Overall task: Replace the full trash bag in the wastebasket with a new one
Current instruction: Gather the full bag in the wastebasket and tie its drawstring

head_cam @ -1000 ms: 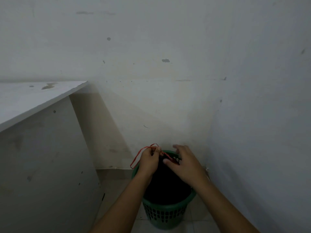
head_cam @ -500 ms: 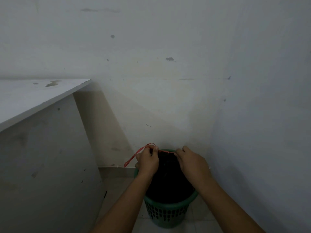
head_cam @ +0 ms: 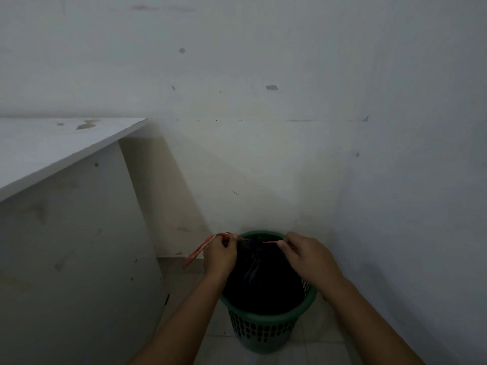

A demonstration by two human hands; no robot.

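A green plastic wastebasket (head_cam: pixel 266 322) with a perforated wall stands on the floor in the corner. A black trash bag (head_cam: pixel 261 280) fills it, gathered at the top. A red drawstring (head_cam: pixel 200 250) runs across the bag's mouth. My left hand (head_cam: pixel 220 255) pinches the string at the basket's left rim, and a loose loop hangs down to its left. My right hand (head_cam: pixel 308 256) pinches the other end of the string (head_cam: pixel 270 242) at the right rim. Both hands are above the bag.
A white desk (head_cam: pixel 52 143) with a side panel stands close on the left. White walls close in behind and to the right of the basket. Pale floor tiles (head_cam: pixel 218 349) show around the basket's base.
My hands have moved apart along the basket's rim, the right hand going right. The red drawstring is now stretched between them over the bag.
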